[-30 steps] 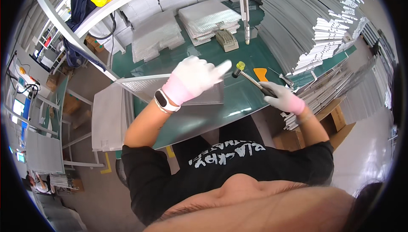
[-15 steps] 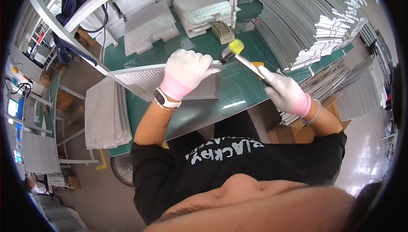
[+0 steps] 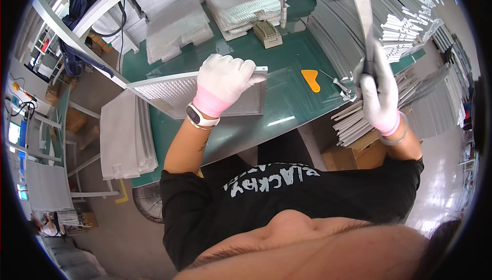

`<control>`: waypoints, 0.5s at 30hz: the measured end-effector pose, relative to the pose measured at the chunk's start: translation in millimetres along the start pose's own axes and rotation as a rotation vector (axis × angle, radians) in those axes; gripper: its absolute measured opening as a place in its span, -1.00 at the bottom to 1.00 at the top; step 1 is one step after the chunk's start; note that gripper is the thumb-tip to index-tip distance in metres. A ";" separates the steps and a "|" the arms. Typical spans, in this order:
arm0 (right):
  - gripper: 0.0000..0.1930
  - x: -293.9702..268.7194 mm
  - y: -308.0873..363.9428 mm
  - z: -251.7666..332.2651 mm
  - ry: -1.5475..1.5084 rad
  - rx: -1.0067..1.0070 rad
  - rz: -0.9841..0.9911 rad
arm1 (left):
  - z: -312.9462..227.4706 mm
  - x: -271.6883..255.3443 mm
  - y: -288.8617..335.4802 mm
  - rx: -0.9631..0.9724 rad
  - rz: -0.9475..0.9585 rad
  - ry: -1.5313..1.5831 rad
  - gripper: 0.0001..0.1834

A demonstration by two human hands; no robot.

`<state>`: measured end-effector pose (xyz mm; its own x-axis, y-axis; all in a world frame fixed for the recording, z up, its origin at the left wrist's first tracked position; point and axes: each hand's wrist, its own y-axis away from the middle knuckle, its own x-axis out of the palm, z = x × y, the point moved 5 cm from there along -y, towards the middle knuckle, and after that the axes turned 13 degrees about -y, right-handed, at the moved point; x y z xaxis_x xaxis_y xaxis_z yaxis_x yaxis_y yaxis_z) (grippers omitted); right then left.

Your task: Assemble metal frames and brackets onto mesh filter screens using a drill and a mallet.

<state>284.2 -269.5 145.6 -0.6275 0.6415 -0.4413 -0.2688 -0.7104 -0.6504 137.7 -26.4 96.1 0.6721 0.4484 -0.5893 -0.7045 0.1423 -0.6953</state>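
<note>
My left hand (image 3: pixel 224 79), in a white glove with a pink cuff, is closed over the top edge of a framed panel (image 3: pixel 166 93). The panel has a white rim and a bumpy silvery face, and it stands on its edge on the green table. My right hand (image 3: pixel 378 89), gloved alike, is wrapped round the dark grip of a mallet (image 3: pixel 365 16) raised to the right of the panel. Motion smears the mallet's head, which is dark with a yellow-green end. Beneath my left fingers, part of the panel's rim is hidden; its right end corner shows.
On the green table (image 3: pixel 292 103) lie a yellow scraper (image 3: pixel 310 80), a thin metal tool (image 3: pixel 338 86) and a beige ridged object (image 3: pixel 267 34). Bumpy sheets (image 3: pixel 177 29) are stacked behind. Long grey strips (image 3: pixel 353 29) pile up at right, and cartons (image 3: pixel 359 152) stand below.
My right hand has swung the mallet up and to the right, away from the panel's right end. The yellow scraper now shows fully. My left hand keeps its hold on the panel.
</note>
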 end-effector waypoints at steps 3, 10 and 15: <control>-0.42 30.6 4.7 -2.7 0.378 -0.279 0.279 | -1.2 1.6 -1.1 -0.018 0.020 0.008 -0.64; -0.40 69.3 74.5 -143.3 0.286 0.511 0.482 | -4.9 -3.4 -0.4 -0.082 -0.153 0.066 -0.62; -0.40 78.7 51.2 -181.9 0.532 0.332 0.282 | -25.1 -17.8 -0.8 -0.263 -0.185 0.085 -0.62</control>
<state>354.0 -202.8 -34.9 -0.2851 0.4133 -0.8648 -0.4110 -0.8678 -0.2792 132.0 -56.7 96.8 0.8078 0.3590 -0.4674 -0.4929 -0.0233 -0.8698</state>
